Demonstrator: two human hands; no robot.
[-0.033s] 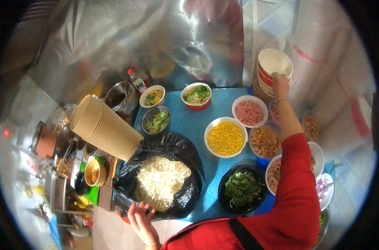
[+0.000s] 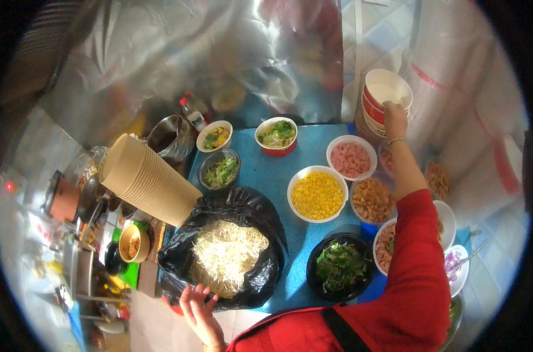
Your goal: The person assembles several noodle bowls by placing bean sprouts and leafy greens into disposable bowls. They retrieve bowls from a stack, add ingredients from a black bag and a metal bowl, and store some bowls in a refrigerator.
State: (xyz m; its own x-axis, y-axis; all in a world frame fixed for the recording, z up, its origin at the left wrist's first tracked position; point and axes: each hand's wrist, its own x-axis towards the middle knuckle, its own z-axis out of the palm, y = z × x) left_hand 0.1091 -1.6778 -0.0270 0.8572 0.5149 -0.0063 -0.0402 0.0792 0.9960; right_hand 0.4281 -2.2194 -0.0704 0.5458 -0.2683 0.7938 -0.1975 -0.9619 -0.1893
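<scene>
My right hand [image 2: 396, 119] is stretched out to the far right, fingers closed on the rim of a white-and-red paper bowl [image 2: 384, 81] that tops a stack of bowls. Low in the picture, my left hand [image 2: 199, 312] has its fingers apart beside the near edge of a black plastic bag [image 2: 272, 234]. Bean sprouts [image 2: 228, 252] fill that bag. At the far side of the blue table [image 2: 260, 176] stands a red paper bowl [image 2: 276, 149] with sprouts and greens in it.
A tall stack of tan bowls [image 2: 155, 182] leans left of the bag. Tubs of corn [image 2: 317, 195], pink diced meat [image 2: 350, 160], brown pieces [image 2: 372, 199] and dark leafy greens [image 2: 341, 267] crowd the right side. Reflective sheeting [image 2: 219, 58] hangs behind the table.
The top paper bowl has shifted very slightly to the right, together with my right hand. My left hand stays where it was.
</scene>
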